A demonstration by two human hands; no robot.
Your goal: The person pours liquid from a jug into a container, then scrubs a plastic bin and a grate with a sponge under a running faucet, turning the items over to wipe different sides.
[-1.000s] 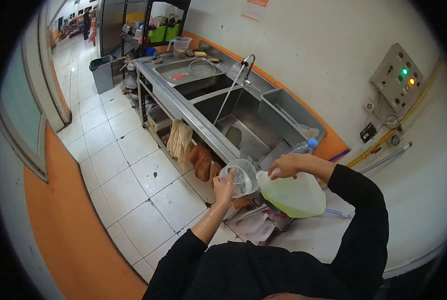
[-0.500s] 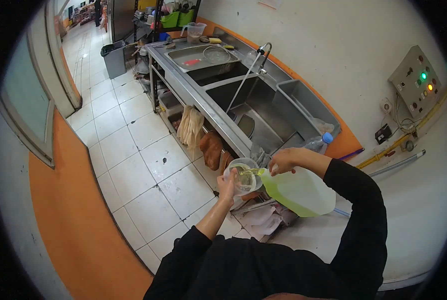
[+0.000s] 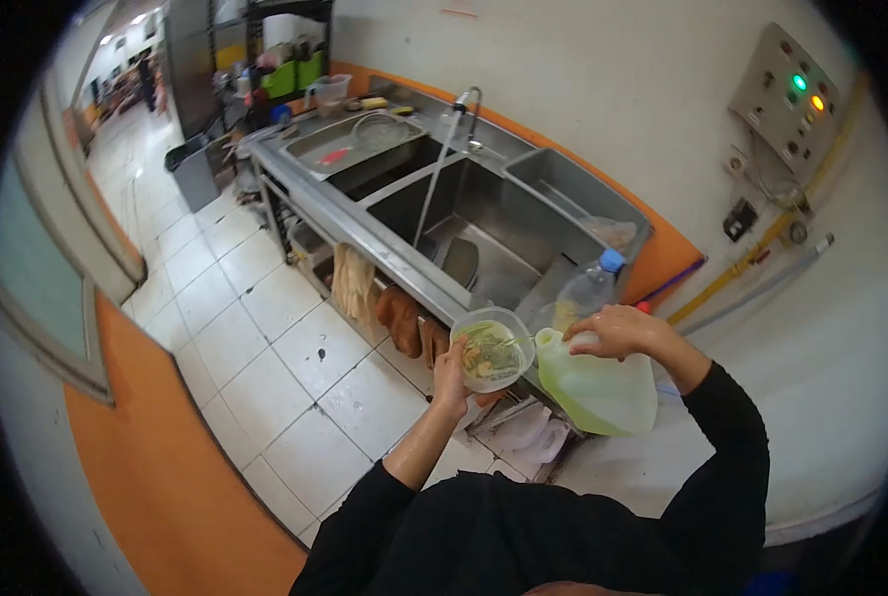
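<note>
- The left hand (image 3: 450, 379) reaches forward, its fingers wrapped around the near left side of the tub (image 3: 490, 348), which tilts so its inside shows.
- The right hand (image 3: 615, 332) bends inward at the wrist, its fingers curled over the jug (image 3: 603, 389) at its handle; how tightly they press cannot be told.
- The jug leans with its mouth just beside the tub's right rim, both in front of the sink (image 3: 324, 204).
- One second ago the tub looked clear, and half a second ago a bright green stream ran into it; now yellow-green liquid spreads across its inside.
- A bottle (image 3: 588, 290) with a blue cap stands behind the jug, near a grey crate (image 3: 553, 204) on the counter.
- A hose (image 3: 436, 184) slants from the tap (image 3: 476, 119) into a basin.
- Cloths (image 3: 354, 288) hang below the counter, above white floor tiles (image 3: 305, 298).
- On the wall, a panel (image 3: 777, 99) shows green and amber lights.
</note>
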